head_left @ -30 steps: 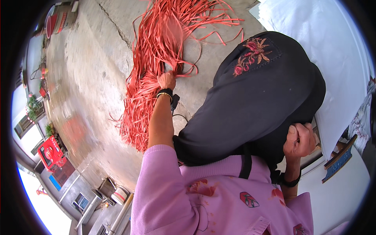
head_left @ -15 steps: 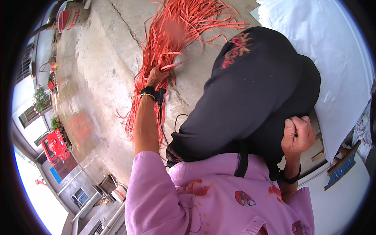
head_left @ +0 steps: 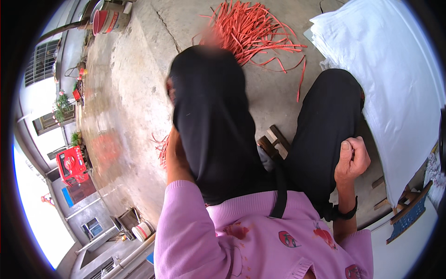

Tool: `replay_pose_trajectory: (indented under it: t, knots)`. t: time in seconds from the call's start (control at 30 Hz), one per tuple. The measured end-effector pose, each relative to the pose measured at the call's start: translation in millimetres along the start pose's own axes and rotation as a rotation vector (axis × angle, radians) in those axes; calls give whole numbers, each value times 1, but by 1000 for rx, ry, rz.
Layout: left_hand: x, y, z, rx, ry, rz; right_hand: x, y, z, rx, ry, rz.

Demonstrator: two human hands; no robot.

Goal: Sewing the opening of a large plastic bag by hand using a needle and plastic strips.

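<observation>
My left forearm (head_left: 177, 156) reaches down past the outside of my raised left leg, which wears black trousers (head_left: 211, 121). The leg hides my left hand and its fingers. Beyond that knee lies a bundle of flat red-orange strips (head_left: 253, 32) on the concrete floor, its middle part covered by the leg. Loose ends of the strips show beside my left forearm. My right hand (head_left: 352, 160) is closed beside my right thigh, thumb pressed to the curled fingers. Whatever it may hold is too small or hidden to name.
White sheeting (head_left: 385, 69) is piled at the right, by a chair with a blue slatted part (head_left: 406, 218). A small wooden stool (head_left: 274, 139) shows between my legs. Far left are a red bucket (head_left: 99, 22), a red crate-like object (head_left: 71, 165) and a white bucket (head_left: 142, 230).
My left knee has swung left and my legs have parted. My left hand, earlier closed on the red-orange strips, is now hidden behind that leg. The right hand stays closed.
</observation>
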State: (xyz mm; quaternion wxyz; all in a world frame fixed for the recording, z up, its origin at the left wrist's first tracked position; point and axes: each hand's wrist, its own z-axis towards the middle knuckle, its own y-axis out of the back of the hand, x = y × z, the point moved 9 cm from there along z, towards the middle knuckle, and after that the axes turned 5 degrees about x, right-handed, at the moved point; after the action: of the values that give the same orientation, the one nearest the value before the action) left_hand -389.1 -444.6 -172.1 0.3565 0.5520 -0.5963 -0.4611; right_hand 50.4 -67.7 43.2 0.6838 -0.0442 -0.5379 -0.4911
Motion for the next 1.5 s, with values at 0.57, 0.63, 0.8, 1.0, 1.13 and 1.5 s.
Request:
replay_pose_trajectory:
  t: [0.57, 0.63, 0.8, 1.0, 1.13, 1.5]
  knots:
    - [-43, 108, 42, 457, -234, -1174, 84, -298, 149, 1056, 418, -68]
    - [-49, 114, 45, 442, -260, -1227, 63, -387, 132, 1256, 432, -237]
    - [-62, 121, 31, 619, -327, -1111, 63, -542, 92, 1192, 365, 130]
    - [-44, 125, 2, 738, -364, -987, 50, -625, 150, 1129, -68, 1203]
    - [9, 128, 0, 695, -141, -1218, -47, -565, 280, 1004, -247, 1063]
    - [82, 142, 7, 410, -72, -1427, 2, -288, 473, 330, 160, -238]
